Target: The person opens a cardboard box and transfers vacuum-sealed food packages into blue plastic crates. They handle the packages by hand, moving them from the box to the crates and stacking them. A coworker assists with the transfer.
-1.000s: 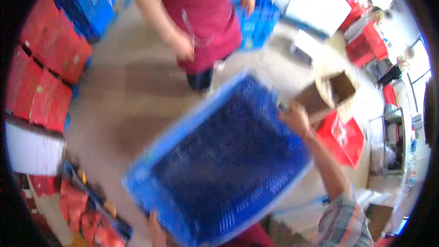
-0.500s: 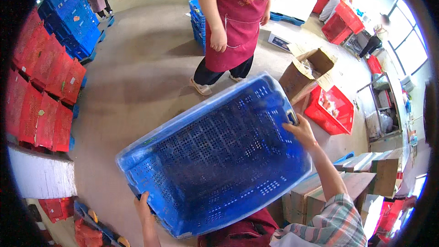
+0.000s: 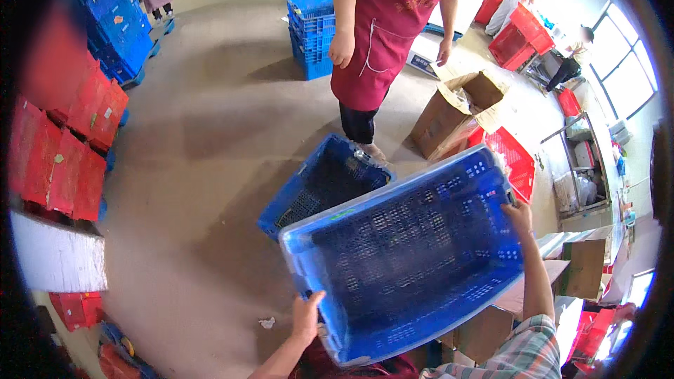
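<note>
A large, empty-looking blue perforated crate (image 3: 400, 253) is tilted between my hands in the head view. My left hand (image 3: 307, 314) grips its left end, and my right hand (image 3: 518, 217) holds the right end near a handle opening. Just beyond it, partly hidden, a second blue crate (image 3: 302, 193) rests on the floor at the feet of a person in a maroon apron (image 3: 382, 52), whose two hands hang down.
Red crate stacks (image 3: 81, 175) and blue stacks (image 3: 116, 21) line the left; another blue stack (image 3: 309, 49) stands behind the person. An open cardboard box (image 3: 442, 123) and a red crate (image 3: 519, 168) sit right of centre. Boxes (image 3: 583, 267) lie lower right. Other workers (image 3: 519, 3) are farther back.
The crate in my hands has shifted right in view, and the blue crate on the floor behind it now shows. The aproned person appears further right, with less forearm swing.
</note>
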Motion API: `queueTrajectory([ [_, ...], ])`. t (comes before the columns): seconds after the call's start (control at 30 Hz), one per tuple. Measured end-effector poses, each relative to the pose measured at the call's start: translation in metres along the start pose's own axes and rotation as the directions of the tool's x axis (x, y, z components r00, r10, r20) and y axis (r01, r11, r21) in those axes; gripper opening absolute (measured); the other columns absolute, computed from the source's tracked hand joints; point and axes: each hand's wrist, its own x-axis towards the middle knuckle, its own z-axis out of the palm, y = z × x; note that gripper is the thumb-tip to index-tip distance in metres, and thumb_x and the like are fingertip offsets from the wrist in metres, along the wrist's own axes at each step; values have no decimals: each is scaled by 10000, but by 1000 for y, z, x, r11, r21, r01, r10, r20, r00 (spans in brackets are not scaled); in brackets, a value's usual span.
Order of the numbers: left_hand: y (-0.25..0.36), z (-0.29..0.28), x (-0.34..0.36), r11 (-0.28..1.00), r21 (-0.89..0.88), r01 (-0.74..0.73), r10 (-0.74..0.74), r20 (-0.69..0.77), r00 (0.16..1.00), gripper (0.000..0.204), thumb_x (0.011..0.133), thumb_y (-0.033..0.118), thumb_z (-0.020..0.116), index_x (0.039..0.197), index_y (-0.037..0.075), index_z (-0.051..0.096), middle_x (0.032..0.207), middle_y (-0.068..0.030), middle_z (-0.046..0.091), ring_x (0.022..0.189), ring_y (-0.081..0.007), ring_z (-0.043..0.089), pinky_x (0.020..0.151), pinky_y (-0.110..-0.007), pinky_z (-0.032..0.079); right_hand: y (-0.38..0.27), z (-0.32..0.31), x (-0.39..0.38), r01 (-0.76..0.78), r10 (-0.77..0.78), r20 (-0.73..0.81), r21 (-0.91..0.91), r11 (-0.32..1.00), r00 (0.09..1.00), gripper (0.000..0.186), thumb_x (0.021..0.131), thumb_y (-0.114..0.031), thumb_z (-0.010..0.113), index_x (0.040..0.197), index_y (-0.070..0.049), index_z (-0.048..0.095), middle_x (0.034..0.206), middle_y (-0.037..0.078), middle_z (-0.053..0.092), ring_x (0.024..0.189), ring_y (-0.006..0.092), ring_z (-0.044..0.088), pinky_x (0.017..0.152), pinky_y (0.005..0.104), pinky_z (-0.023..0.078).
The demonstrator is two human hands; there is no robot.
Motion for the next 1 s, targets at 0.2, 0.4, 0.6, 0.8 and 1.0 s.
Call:
queueTrajectory([
  [0.2, -100, 72, -13, 989, 4, 148, -147, 165, 975, 316, 764, 143, 676, 1029, 16, 560, 908, -54, 601, 826, -171, 563, 770, -334, 440, 50, -26, 84, 81, -75, 49, -150, 985, 996, 401, 674, -311, 696, 958, -29, 674, 788, 108, 680, 721, 193, 645, 694, 322, 494],
  [0.4, -210, 112, 32, 913, -64, 404, -383, 208, 900, 374, 769, 61, 636, 1114, 27, 496, 1023, -75, 574, 949, -220, 546, 857, -364, 422, 92, 27, 139, 119, -97, 144, -154, 981, 985, 330, 658, -188, 714, 931, -13, 650, 733, 44, 643, 633, 123, 592, 587, 285, 473],
  [0.6, -298, 134, 84, 882, -166, 441, -425, 124, 897, 473, 775, 140, 670, 1186, 72, 445, 1124, -87, 527, 1055, -260, 505, 899, -427, 394, 175, 121, 200, 128, -72, 255, -213, 969, 964, 378, 637, -178, 728, 971, -21, 644, 783, 72, 650, 683, 152, 601, 653, 306, 479],
  [0.8, -356, 154, 126, 914, -103, 393, -381, 119, 917, 482, 733, 116, 686, 1168, 90, 481, 1113, -67, 540, 1046, -225, 510, 879, -389, 408, 264, 194, 262, 280, -240, 221, -172, 945, 945, 353, 717, -155, 697, 1031, -29, 597, 869, 74, 658, 816, 155, 607, 725, 329, 482],
  [1.0, -344, 166, 125, 923, 26, 383, -377, 249, 892, 465, 836, 205, 628, 1240, 63, 446, 1190, -56, 520, 1130, -200, 487, 936, -364, 404, 229, 240, 255, 346, -395, -22, -440, 829, 918, 473, 728, -124, 697, 1169, -31, 555, 1115, 153, 598, 1075, 286, 553, 932, 361, 423],
])
